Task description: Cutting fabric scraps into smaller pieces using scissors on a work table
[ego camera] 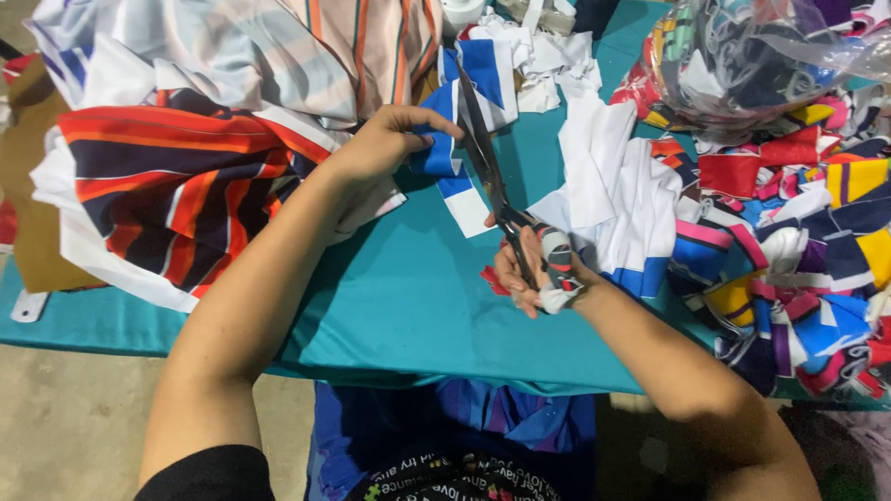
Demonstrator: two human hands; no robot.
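Fingers [520, 278] of the right hand [534, 269] are threaded through the cloth-wrapped handles of the scissors [492, 181] and closed on them; I cannot tell how far the grip is squeezed. The long dark blades run up and away from that hand and stand slightly apart near their tips. The left hand [390, 139] has its fingertips pinched together on a blue-and-white fabric strip [450, 158], holding it just left of the blades, with the strip's edge lying against them.

Taking the scissors as my landmark: the strip hangs from the left hand down along the blades and ends on the teal tablecloth [408, 297] just left of the pivot. Left of the scissors, well apart, lies a bundle of red, navy and orange striped cloth [176, 195], with paler striped cloth behind it. Right of the scissors sits a loose white-and-blue fabric heap [622, 195], touching the right wrist. Further right is a pile of multicoloured offcuts [798, 269], and above that a clear plastic bag of scraps [752, 56].

My judgement: the step in hand is a cut along the strip, blades engaged. The next move calls for keeping the strip taut in the pinch and the left fingertips clear of the blade line as the handles close.
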